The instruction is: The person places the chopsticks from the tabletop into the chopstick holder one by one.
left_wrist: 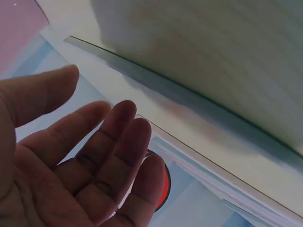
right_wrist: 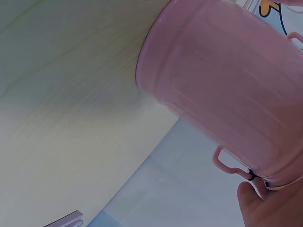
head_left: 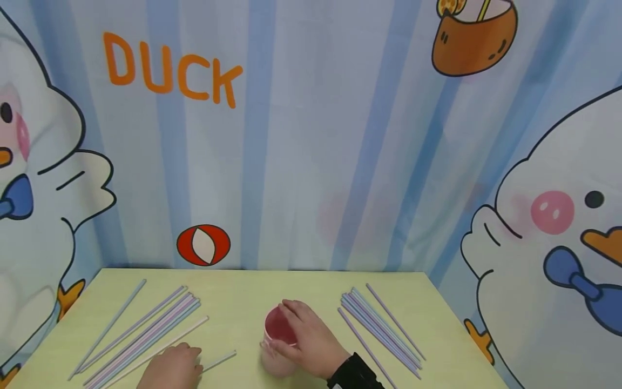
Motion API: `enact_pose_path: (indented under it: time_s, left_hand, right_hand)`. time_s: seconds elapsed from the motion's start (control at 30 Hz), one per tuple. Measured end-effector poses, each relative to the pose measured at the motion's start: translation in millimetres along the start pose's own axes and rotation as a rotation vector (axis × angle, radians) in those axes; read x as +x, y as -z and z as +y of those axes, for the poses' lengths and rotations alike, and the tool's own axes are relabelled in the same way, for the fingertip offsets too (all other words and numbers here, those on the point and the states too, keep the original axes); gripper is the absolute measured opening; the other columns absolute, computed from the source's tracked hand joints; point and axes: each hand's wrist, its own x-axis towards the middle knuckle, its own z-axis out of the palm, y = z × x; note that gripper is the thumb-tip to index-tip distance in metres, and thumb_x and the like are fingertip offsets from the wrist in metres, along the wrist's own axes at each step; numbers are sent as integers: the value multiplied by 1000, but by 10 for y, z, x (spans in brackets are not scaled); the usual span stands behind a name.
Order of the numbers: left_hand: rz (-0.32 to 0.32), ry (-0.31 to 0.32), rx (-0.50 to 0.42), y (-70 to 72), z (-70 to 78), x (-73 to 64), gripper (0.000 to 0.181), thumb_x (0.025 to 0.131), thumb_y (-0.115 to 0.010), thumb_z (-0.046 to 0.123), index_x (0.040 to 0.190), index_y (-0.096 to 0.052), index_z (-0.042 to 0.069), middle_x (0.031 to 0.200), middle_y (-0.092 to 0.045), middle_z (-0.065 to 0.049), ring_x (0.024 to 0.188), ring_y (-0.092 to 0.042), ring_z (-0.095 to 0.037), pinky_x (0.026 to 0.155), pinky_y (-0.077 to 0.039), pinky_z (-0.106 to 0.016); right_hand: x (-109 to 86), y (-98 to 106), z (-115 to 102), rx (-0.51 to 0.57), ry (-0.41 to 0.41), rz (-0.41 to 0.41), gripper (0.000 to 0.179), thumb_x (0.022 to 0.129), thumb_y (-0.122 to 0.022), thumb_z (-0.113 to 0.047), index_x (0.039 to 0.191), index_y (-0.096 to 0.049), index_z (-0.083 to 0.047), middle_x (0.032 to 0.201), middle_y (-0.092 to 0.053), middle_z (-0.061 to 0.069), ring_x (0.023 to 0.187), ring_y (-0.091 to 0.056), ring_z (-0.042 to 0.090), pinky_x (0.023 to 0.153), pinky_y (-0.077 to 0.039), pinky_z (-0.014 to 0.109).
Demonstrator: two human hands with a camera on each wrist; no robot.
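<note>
Right hand (head_left: 311, 340) gripped a pink cup (head_left: 277, 363) by its rim on the counter (head_left: 252, 289); left hand (head_left: 171, 368), fingers loosely extended and holding nothing, was beside a pale straw (head_left: 220, 361).

smooth, faintly glossy cup (right_wrist: 227, 85), plastic-looking sticks (head_left: 141, 341), wood-grained tabletop (head_left: 238, 305), matt cloth backdrop (head_left: 301, 162)

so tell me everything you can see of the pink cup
The cup is pink and cylindrical, smooth and slightly glossy, plastic or painted metal by its look, with small loops near the rim. It looks upright, mouth up, with a deeper pink inside; its floor is hidden. It appears to stand on the table, between two groups of sticks. The right hand grips it at the rim, fingers toward the far side, thumb nearer.
</note>
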Motion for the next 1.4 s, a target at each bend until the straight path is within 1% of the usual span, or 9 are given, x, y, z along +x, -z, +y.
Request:
enact_pose_path:
  time_s: [0.2,0.43,0.6,0.7,0.93,1.07,1.2,1.33,1.4]
  left_hand:
    - [-22,-11,-42,-67,-77,-62,17,78,-75,17,70,-61,11,68,-53,-1,61,-54,-19,53,-52,-43]
    - [-35,-21,-96,-119,-63,-65,12,79,-78,13,82,-68,7,74,-54,-1,65,-56,-17,57,-55,-40]
    - [-2,-31,-96,-143,-23,-70,13,80,-78,9,77,-65,9,69,-50,1,59,-51,-14,52,-52,-35]
    - [0,-26,-99,-134,2,-74,17,81,-75,6,73,-61,11,67,-47,2,58,-47,-13,51,-49,-33]
    - [-46,19,-126,-24,82,-64,18,85,-72,6,76,-57,11,67,-49,1,59,-48,-14,51,-47,-36]
    - [24,38,-78,117,167,-37,17,88,-70,8,79,-56,13,65,-52,3,57,-48,-14,53,-47,-35]
    - [119,44,-87,286,239,-6,10,88,-70,8,92,-61,11,70,-56,4,58,-49,-12,55,-49,-33]
    - [247,12,-124,463,262,22,30,88,-71,8,116,-62,4,78,-61,2,62,-53,-10,56,-52,-31]
    - [308,-12,-147,565,267,38,34,88,-71,7,120,-61,0,81,-62,-1,64,-55,-12,56,-52,-31]
  right_hand:
    - [9,-41,-2,-83,15,40,75,95,-39,-66,146,-46,-13,148,-46,1,129,-41,26,102,-44,52]
    - [13,23,-24,-77,22,32,73,95,-43,-63,146,-47,-11,149,-46,4,128,-44,26,101,-45,52]
    - [-27,31,-11,13,-20,-7,75,95,-45,-61,149,-42,-8,152,-40,7,131,-43,25,97,-51,48]
    - [-42,5,3,44,-9,15,75,97,-45,-58,149,-40,-6,152,-38,9,133,-43,26,96,-51,45]
    - [-41,-17,43,-58,30,68,69,100,-37,-56,148,-42,-6,149,-43,9,136,-35,28,107,-40,51]
    - [-55,1,64,-37,4,55,73,100,-39,-57,150,-38,-4,150,-40,11,135,-36,27,104,-45,49]
    - [-67,12,64,-16,-13,42,77,98,-40,-59,150,-36,-2,150,-40,10,135,-36,25,102,-47,47]
    - [-69,-5,59,-15,-11,41,79,98,-38,-62,150,-38,-3,149,-41,8,134,-37,24,102,-47,46]
    - [-63,-15,53,-13,-14,39,79,98,-37,-63,150,-38,-4,149,-41,8,134,-38,23,101,-48,45]
